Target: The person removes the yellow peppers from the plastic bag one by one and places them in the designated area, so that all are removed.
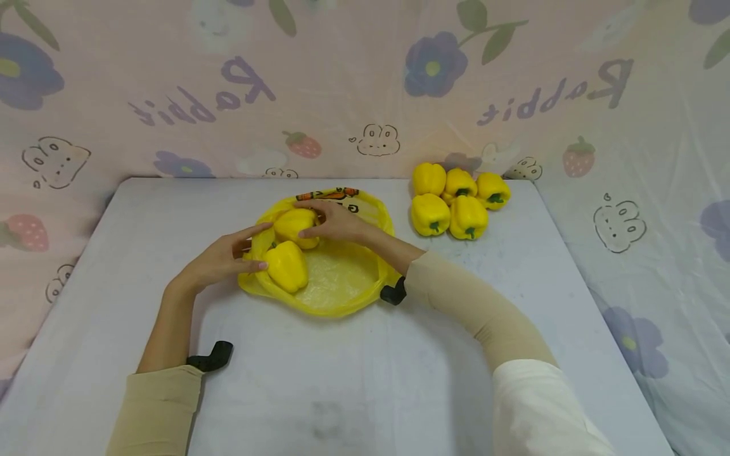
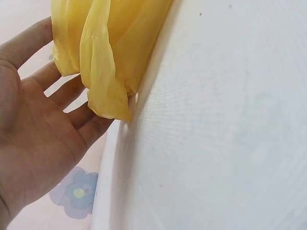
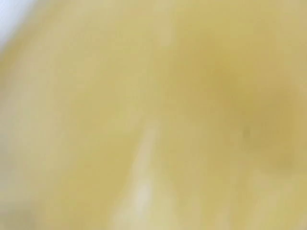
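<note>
A yellow plastic bag [image 1: 336, 310] lies with its mouth spread wide on the white table. Inside, at its left end, sits a yellow bell pepper [image 1: 287, 267]. Just behind that one, my right hand [image 1: 339, 223] holds another bell pepper [image 1: 293, 227], thumb on the near side and fingers over the top. My left hand [image 1: 219, 259] is at the bag's left side, its fairly straight fingers touching the plastic. In the left wrist view the palm of the left hand [image 2: 45, 124] faces the bag's hanging folds [image 2: 103, 62]. Blurred yellow fills the right wrist view.
Several more yellow bell peppers [image 1: 469, 216] stand grouped at the back right of the table [image 1: 342, 392]. A printed cloth [image 1: 336, 76] with rabbits and flowers hangs behind the table. Black wrist pieces [image 1: 212, 356] stick out from both sleeves.
</note>
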Motion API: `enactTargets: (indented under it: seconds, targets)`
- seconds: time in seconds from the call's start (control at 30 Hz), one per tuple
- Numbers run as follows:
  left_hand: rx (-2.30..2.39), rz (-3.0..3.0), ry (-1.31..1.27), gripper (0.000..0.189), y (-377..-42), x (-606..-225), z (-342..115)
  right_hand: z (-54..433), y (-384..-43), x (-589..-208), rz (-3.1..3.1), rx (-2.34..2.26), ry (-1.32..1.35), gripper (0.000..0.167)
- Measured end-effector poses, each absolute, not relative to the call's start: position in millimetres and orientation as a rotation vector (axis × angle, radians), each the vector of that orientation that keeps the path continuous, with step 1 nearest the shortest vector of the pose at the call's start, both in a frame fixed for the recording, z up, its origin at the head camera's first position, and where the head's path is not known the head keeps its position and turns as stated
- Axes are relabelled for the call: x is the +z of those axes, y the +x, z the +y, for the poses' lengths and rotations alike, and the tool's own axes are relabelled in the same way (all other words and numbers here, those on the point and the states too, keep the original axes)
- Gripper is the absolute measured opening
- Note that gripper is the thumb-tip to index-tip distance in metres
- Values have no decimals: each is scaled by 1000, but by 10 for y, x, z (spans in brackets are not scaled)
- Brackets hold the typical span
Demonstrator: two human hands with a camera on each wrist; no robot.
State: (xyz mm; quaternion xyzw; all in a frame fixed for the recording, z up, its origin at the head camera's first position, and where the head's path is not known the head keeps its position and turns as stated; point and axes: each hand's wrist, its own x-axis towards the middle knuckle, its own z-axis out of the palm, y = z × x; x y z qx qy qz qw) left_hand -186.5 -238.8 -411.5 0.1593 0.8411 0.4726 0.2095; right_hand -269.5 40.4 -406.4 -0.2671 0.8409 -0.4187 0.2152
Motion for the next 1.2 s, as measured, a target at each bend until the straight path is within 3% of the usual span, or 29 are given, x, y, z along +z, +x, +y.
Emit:
enactTargets:
  seconds: [1.2]
  targets:
    - [1263,2355,462,78,-1875,-4066,-2381,1134,-2468,-3683,2289,-1597,-690,62]
